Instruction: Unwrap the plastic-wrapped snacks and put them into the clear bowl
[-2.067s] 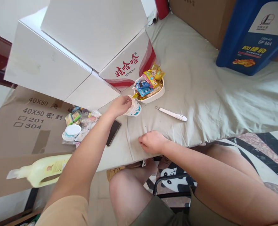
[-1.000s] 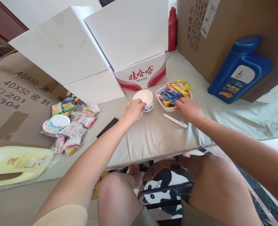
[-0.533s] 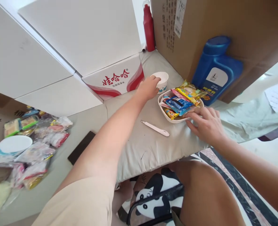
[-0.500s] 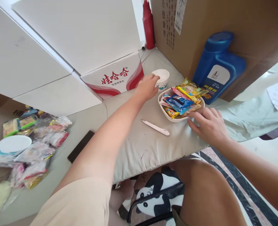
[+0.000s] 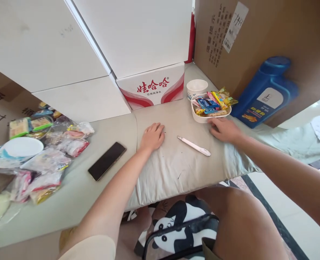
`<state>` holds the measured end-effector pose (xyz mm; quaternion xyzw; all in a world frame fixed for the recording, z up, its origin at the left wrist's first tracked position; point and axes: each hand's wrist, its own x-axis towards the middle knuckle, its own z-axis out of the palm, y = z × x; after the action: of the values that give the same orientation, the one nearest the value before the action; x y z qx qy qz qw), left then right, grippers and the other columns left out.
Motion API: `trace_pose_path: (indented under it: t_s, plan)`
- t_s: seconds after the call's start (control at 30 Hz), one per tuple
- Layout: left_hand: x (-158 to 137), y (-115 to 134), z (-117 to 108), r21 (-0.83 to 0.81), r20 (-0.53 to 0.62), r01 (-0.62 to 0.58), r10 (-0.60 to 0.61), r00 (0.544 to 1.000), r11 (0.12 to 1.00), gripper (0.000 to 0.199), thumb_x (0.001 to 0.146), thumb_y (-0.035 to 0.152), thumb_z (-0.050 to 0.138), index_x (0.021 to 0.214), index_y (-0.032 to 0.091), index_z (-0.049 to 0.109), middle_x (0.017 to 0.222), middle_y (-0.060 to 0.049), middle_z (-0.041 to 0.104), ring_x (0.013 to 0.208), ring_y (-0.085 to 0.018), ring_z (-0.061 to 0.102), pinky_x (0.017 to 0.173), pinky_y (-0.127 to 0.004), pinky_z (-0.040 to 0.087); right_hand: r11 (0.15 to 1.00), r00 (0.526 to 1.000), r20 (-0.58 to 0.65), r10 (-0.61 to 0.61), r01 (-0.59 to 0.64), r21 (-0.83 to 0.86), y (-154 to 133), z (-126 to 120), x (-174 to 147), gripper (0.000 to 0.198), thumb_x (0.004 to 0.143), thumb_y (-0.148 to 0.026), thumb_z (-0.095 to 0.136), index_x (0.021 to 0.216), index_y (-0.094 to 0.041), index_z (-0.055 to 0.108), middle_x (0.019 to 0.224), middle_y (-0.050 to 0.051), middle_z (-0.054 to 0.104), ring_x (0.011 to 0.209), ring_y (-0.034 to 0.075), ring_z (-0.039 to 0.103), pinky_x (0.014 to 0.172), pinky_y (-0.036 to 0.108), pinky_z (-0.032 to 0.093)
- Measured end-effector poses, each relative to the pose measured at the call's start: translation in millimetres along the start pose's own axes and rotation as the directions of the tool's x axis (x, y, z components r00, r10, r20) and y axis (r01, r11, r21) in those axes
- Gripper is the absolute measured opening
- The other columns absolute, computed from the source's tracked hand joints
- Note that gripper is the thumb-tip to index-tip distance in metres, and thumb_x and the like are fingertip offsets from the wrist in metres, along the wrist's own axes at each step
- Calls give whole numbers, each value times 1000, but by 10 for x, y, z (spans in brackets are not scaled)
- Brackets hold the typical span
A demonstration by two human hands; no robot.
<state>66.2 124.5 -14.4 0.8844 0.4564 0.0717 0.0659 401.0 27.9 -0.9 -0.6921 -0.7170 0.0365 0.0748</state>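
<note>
White cup [image 5: 194, 94] now stands clear of the left fingers [image 5: 159, 131].

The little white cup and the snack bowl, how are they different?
The cup has blue print on its side; the bowl looks plain outside. The bowl is wider, and the cup is narrower. The bowl is heaped with wrapped snacks, while none show in the cup. Both are white and stand on the cloth.
</note>
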Motion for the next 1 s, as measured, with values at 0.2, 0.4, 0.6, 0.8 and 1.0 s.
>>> trace_pose_path:
  t_s: [0.2,0.4,0.6,0.8,1.0]
  plan:
    - [2,-7,-37,7,35,6,-6,999,1000,48,100,33,39,145,21,53,157,-11,48,149,-30,38,122,-49,32,988,984,105,146,-140,-68,93,-55,996,54,91,-38,46,140,-17,56,130,19,67,115,33,62,90,44,46]
    - [6,3,-20,19,48,20,-21,999,1000,48,102,33,36,146,22,52,158,-8,47,151,-27,36,123,-46,30,963,954,133,270,-265,-52,101,216,1536,70,103,-50,23,160,-12,33,169,21,21,152,45,22,117,58,25]
    - [-8,1,-26,20,54,29,-30,998,999,47,101,32,39,145,22,52,158,-8,48,150,-26,37,123,-44,30,978,972,123,202,-193,-81,-24,266,995,70,101,-53,19,161,-18,32,170,10,24,156,32,22,125,55,21]
    - [-23,108,-101,5,45,56,-57,997,998,48,101,27,37,146,20,51,160,-9,45,151,-26,36,124,-43,28,977,966,163,201,-187,-101,-284,192,297,71,100,-50,14,161,-17,32,170,7,22,157,28,21,127,51,20]
    - [-566,561,-380,-187,82,150,-137,987,971,45,94,22,47,138,22,56,137,-8,65,121,-22,62,99,-32,48,990,982,133,134,-128,-53,-328,248,-516,75,93,-50,17,154,-16,44,162,13,42,152,32,34,124,54,30]
